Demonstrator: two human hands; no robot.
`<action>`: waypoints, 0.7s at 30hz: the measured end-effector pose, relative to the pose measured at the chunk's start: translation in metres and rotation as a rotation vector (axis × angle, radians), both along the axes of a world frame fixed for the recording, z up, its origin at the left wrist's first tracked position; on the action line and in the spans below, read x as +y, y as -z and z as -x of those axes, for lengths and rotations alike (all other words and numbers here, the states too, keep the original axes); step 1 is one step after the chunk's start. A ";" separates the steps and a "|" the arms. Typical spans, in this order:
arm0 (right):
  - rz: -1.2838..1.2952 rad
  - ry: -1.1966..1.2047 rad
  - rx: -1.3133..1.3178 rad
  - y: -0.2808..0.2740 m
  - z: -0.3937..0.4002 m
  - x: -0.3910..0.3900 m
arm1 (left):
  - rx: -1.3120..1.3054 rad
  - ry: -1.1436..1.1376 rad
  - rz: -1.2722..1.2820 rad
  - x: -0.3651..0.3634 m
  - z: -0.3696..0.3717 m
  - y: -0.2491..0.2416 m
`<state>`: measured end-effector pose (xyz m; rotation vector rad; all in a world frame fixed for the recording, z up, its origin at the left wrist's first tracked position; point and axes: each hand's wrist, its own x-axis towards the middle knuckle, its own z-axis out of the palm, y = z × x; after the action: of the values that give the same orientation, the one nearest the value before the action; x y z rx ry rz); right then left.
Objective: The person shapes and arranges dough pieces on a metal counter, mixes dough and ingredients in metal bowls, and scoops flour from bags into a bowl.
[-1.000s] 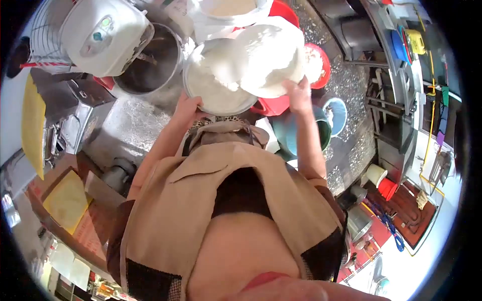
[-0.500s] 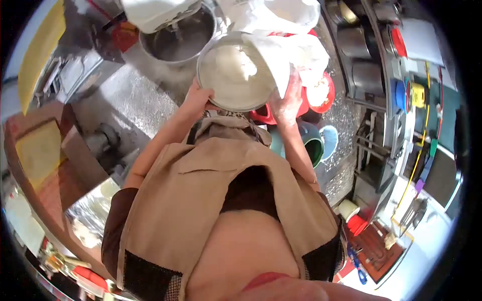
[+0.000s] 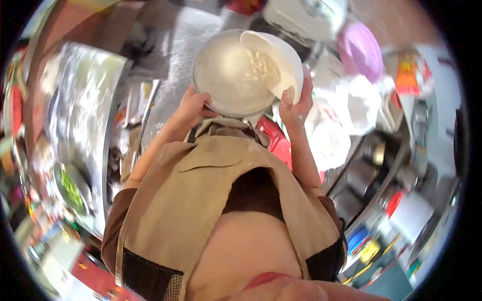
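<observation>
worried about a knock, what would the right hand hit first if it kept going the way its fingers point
The right hand already grips the white bowl, fingers pointing up the picture. Beyond the bowl's rim lies a white appliance, likely first, though blur leaves depth unclear.

Metal bowl and white bowl, both held up.
Round metal bowl (image 3: 228, 75) holds flour; white bowl (image 3: 278, 60) tilts over its 3 o'clock rim.

A cramped, sunlit kitchen, blurred by motion: a speckled steel tabletop (image 3: 193, 30) runs across the top; a shiny metal tray (image 3: 80, 125) gleams at left; a pink plastic basin (image 3: 361, 50) and white plastic bags (image 3: 346, 115) crowd the right; a red container (image 3: 276, 143) sits nearer; colourful clutter smears the edges.
</observation>
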<state>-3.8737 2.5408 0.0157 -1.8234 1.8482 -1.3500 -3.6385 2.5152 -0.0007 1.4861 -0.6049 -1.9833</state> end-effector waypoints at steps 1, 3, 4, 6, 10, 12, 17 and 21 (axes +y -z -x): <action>0.090 -0.128 0.044 0.005 -0.004 -0.010 | -0.030 -0.084 0.017 0.009 -0.007 0.000; 0.129 -0.303 -0.030 0.009 -0.030 -0.028 | 0.040 -0.261 0.049 0.028 -0.029 0.004; 0.165 -0.407 -0.007 0.000 -0.046 -0.037 | 0.066 -0.374 0.052 0.036 -0.039 0.001; 0.291 -0.539 0.023 0.006 -0.075 -0.060 | 0.044 -0.500 0.048 0.052 -0.063 -0.007; 0.338 -0.654 0.054 -0.017 -0.166 -0.084 | 0.112 -0.710 0.177 0.080 -0.121 -0.011; 0.084 -0.617 -0.058 -0.023 -0.215 -0.079 | 0.146 -0.750 0.209 0.087 -0.153 -0.008; -0.037 -0.605 -0.240 0.006 -0.353 -0.095 | 0.127 -0.925 0.193 0.099 -0.253 0.013; -0.334 -0.683 -0.729 0.005 -0.446 -0.109 | 0.122 -1.064 0.215 0.099 -0.326 0.035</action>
<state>-3.4278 2.4321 0.0111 -1.3284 0.8876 -1.1242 -3.3122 2.6141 -0.0358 1.1561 0.0648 -1.1109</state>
